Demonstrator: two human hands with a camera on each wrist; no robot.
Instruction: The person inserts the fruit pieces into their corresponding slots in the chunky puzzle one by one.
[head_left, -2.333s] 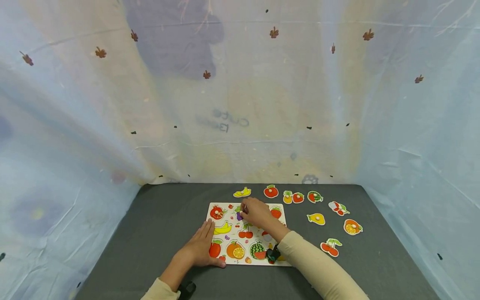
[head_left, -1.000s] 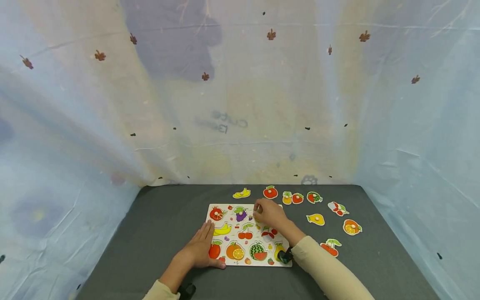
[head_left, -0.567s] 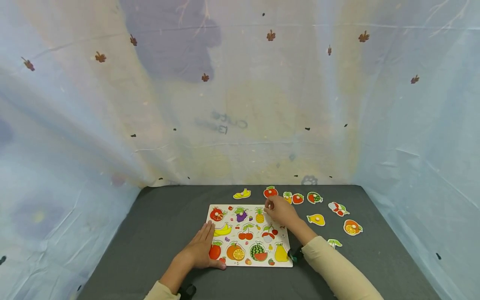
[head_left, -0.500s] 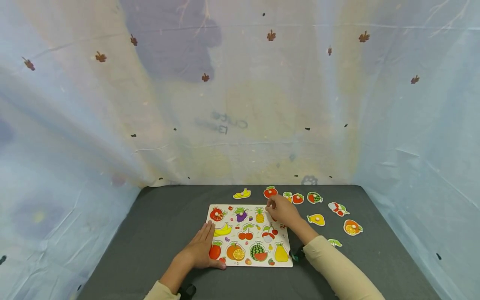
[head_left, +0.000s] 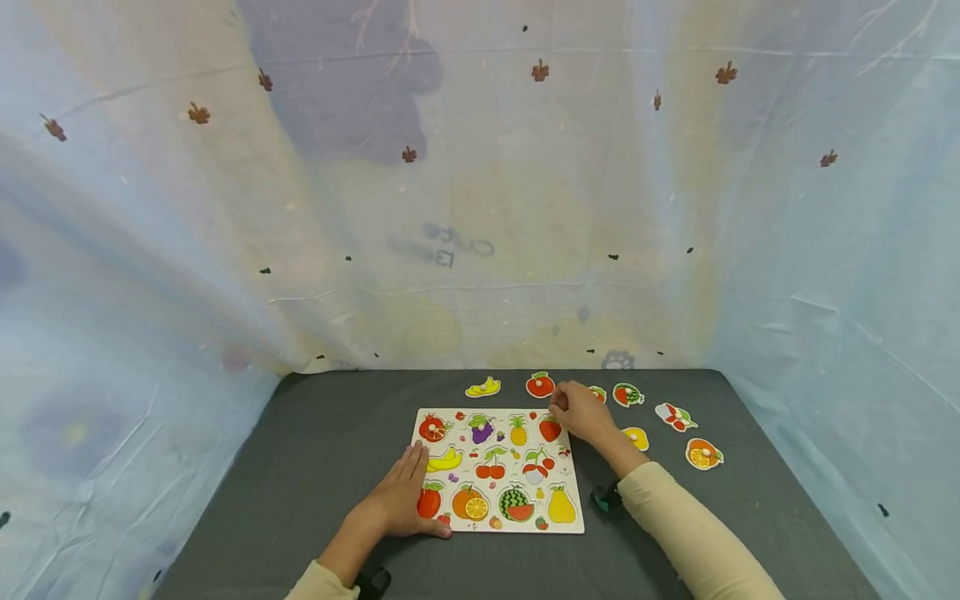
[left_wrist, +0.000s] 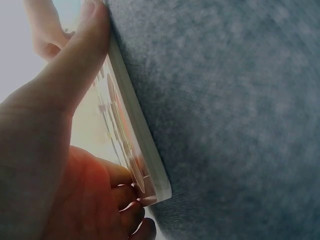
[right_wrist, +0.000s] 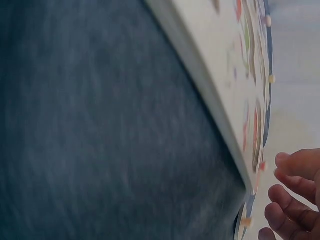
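A white fruit puzzle board (head_left: 504, 448) lies on the dark tabletop. My left hand (head_left: 401, 492) rests on its left edge, fingers straight, the thumb along the near edge. Past the board's far right corner, my right hand (head_left: 587, 412) hovers with loosely bent fingers; in the right wrist view its fingertips (right_wrist: 283, 160) hold nothing. That hand hides the pineapple piece and partly covers a strawberry piece (head_left: 598, 394). A grape piece (head_left: 482, 429) with a knob sits in its slot, as does the pomegranate piece (head_left: 432, 428).
Loose knobbed pieces lie behind and right of the board: bananas (head_left: 483, 387), a red fruit (head_left: 540, 385), watermelon (head_left: 627, 395), a red-and-white fruit (head_left: 676, 417), a pear (head_left: 637, 438) and an orange (head_left: 704, 454). A patterned curtain (head_left: 480, 208) surrounds the table.
My right hand has left the grape piece and moved right across the board to beyond its far right corner. The left hand has stayed put.
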